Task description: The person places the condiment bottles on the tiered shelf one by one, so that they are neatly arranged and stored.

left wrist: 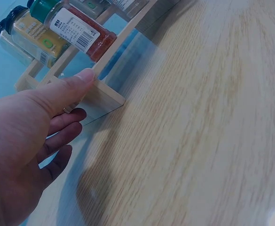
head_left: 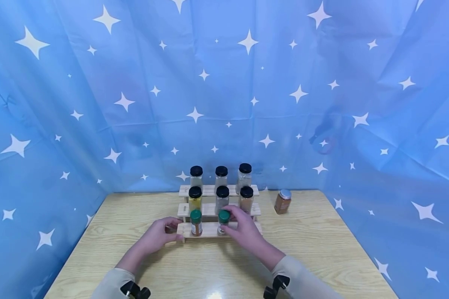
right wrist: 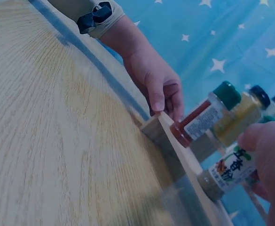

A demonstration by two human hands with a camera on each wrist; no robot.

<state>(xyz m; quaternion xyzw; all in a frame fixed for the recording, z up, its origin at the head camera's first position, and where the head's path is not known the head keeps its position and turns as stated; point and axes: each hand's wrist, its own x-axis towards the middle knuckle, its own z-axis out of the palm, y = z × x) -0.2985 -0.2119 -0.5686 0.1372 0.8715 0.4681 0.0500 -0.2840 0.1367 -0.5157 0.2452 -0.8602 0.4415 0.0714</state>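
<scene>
A three-tier wooden spice rack (head_left: 209, 229) stands on the table with jars on each step. My left hand (head_left: 158, 236) grips the left end of its lowest step, thumb on the front edge in the left wrist view. With my right hand (head_left: 245, 228) I hold a green-capped spice jar (right wrist: 227, 170), upright on the lowest step, thumb and fingers around its upper part. Left of it on that step is another green-capped jar (left wrist: 83, 30) of red-brown spice with a white label. Behind stand black-capped jars (head_left: 195, 198) on the middle and top steps.
A brown spice jar with a silver lid (head_left: 283, 202) stands on the table to the right of the rack. A blue curtain with white stars (head_left: 224, 104) hangs behind and along both sides of the wooden table (head_left: 307, 245).
</scene>
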